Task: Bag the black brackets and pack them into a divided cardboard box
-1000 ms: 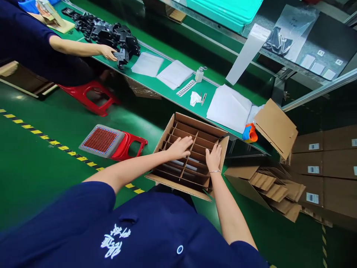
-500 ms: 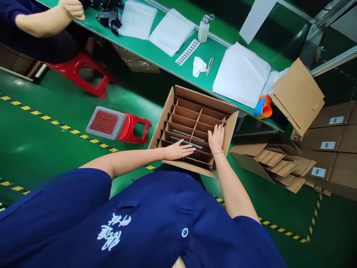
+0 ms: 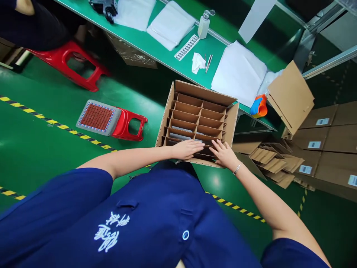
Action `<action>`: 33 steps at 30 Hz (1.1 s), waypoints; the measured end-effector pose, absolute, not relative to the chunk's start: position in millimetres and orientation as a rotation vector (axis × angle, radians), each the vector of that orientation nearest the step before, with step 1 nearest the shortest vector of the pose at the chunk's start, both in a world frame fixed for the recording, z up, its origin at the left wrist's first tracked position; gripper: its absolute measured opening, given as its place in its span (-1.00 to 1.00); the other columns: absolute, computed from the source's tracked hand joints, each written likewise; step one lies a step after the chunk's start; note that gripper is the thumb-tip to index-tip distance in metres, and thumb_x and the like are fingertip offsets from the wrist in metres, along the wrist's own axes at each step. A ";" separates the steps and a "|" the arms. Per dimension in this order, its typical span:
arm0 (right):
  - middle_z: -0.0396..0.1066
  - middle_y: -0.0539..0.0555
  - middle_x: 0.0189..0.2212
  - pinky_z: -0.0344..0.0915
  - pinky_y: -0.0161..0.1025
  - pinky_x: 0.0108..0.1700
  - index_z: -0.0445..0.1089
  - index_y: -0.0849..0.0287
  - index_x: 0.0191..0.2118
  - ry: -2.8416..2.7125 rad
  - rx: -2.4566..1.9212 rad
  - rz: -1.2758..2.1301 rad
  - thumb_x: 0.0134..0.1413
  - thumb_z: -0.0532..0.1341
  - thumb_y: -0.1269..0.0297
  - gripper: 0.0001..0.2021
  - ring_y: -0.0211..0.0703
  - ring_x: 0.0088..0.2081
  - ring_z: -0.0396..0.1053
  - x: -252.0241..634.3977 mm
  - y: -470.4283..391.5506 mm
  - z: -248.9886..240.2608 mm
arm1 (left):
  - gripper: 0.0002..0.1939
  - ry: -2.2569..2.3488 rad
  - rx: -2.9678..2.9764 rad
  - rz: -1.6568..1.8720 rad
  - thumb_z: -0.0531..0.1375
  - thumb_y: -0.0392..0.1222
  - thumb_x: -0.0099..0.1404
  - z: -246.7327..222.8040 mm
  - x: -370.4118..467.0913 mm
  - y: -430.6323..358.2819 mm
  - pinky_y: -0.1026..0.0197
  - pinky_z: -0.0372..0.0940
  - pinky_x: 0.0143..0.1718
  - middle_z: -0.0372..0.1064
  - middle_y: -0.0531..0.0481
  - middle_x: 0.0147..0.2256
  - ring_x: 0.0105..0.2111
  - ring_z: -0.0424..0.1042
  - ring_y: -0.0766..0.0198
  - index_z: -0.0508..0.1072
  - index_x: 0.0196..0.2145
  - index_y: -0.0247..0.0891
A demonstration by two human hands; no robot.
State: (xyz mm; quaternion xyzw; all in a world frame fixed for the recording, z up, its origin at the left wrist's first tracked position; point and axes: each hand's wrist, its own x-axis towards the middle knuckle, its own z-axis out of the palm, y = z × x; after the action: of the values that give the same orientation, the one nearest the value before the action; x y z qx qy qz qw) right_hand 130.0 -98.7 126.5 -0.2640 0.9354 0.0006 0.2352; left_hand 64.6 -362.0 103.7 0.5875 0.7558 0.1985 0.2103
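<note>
The left hand lies flat and the right hand spreads wide, both at the near end of the divider. It sits inside the box, near the bench.

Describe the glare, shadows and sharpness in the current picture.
Head view: bright glare on the floor between the cushioned stool and box; deep shadow beneath the bench; left hand and right hand show no obvious blur.

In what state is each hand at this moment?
Left hand: open, over the cardboard dividers, nothing visibly held.
Right hand: open, spread, nothing visibly held.
</note>
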 end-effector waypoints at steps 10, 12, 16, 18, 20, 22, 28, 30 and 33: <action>0.30 0.30 0.10 -0.17 0.34 0.25 0.54 0.21 -0.20 2.474 -0.762 0.102 0.05 0.33 0.19 -0.76 0.27 0.16 0.17 117.7 -104.8 111.1 | -0.84 2.032 1.432 0.526 0.09 -0.28 0.34 91.0 111.0 -340.8 0.22 0.38 -0.36 0.53 -0.14 -0.40 -0.44 0.52 0.19 0.48 -0.27 -0.33; 0.33 0.32 0.03 -0.04 0.27 0.21 0.56 0.24 -0.23 2.452 -0.749 0.128 0.11 0.29 0.17 -0.77 0.21 0.07 0.25 116.5 -107.2 111.5 | -0.84 2.024 1.418 0.551 0.09 -0.33 0.34 85.1 113.6 -341.7 0.22 0.38 -0.36 0.53 -0.12 -0.39 -0.45 0.51 0.22 0.49 -0.25 -0.34; 0.31 0.38 0.00 0.20 0.09 0.04 0.56 0.29 -0.22 2.423 -0.708 0.169 0.17 0.22 0.20 -0.74 0.17 -0.02 0.29 112.8 -108.6 110.2 | -0.82 2.034 1.361 0.618 0.14 -0.19 0.38 76.2 122.5 -343.0 0.16 0.41 -0.26 0.48 -0.06 -0.27 -0.34 0.48 0.28 0.46 -0.17 -0.33; 0.30 0.38 0.01 0.23 0.05 0.00 0.56 0.28 -0.21 2.420 -0.695 0.178 0.19 0.19 0.18 -0.72 0.18 -0.01 0.27 109.9 -108.5 108.1 | -0.75 2.053 1.330 0.655 0.14 -0.09 0.38 72.7 126.1 -343.8 0.11 0.42 -0.19 0.44 -0.08 -0.15 -0.24 0.46 0.27 0.43 -0.09 -0.30; 0.28 0.37 0.06 0.23 0.05 0.01 0.55 0.27 -0.20 2.425 -0.682 0.177 0.21 0.16 0.21 -0.73 0.18 0.02 0.25 107.7 -109.4 104.8 | -0.71 2.065 1.316 0.671 0.14 -0.06 0.38 70.8 127.6 -344.0 0.10 0.42 -0.18 0.42 -0.09 -0.11 -0.21 0.45 0.26 0.41 -0.06 -0.29; 0.25 0.36 0.11 0.20 0.07 0.06 0.54 0.26 -0.18 2.438 -0.664 0.165 0.22 0.14 0.27 -0.75 0.18 0.05 0.23 107.9 -111.8 100.4 | -0.75 2.067 1.321 0.658 0.13 -0.10 0.39 71.4 127.5 -343.3 0.15 0.42 -0.23 0.47 -0.07 -0.22 -0.30 0.48 0.28 0.45 -0.12 -0.32; 0.27 0.38 0.13 0.25 0.05 0.05 0.49 0.25 -0.08 2.457 -0.610 0.083 0.13 0.19 0.38 -0.75 0.16 0.05 0.30 109.3 -112.3 92.4 | -0.76 2.099 1.368 0.594 0.11 -0.13 0.35 97.7 113.7 -345.2 0.22 0.39 -0.32 0.53 -0.15 -0.37 -0.35 0.53 0.16 0.51 -0.26 -0.32; 0.22 0.29 0.20 0.21 0.07 0.12 0.41 0.14 0.06 2.468 -0.635 0.043 0.10 0.24 0.29 -0.62 0.15 0.13 0.25 95.5 -105.4 94.8 | -0.72 2.144 1.385 0.644 0.08 -0.09 0.36 110.0 91.6 -349.6 0.15 0.38 -0.13 0.53 -0.18 -0.17 -0.14 0.51 0.11 0.49 -0.12 -0.27; 0.00 0.24 0.32 0.05 0.10 0.26 0.06 0.15 0.32 2.726 -0.477 -0.102 0.25 0.05 0.15 -0.44 0.08 0.31 0.01 59.1 -98.9 94.1 | -0.60 2.502 1.147 0.759 0.00 -0.14 0.39 115.1 36.4 -357.3 -0.06 0.10 0.22 0.27 -0.19 0.19 0.22 0.21 0.01 0.35 0.13 -0.22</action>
State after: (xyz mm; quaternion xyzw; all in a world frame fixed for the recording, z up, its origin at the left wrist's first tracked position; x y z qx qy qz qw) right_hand 59.1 -98.9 94.1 -0.1693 0.9674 -0.0361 0.1849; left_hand 36.4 -357.3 115.1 0.3978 0.8673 0.2632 0.1427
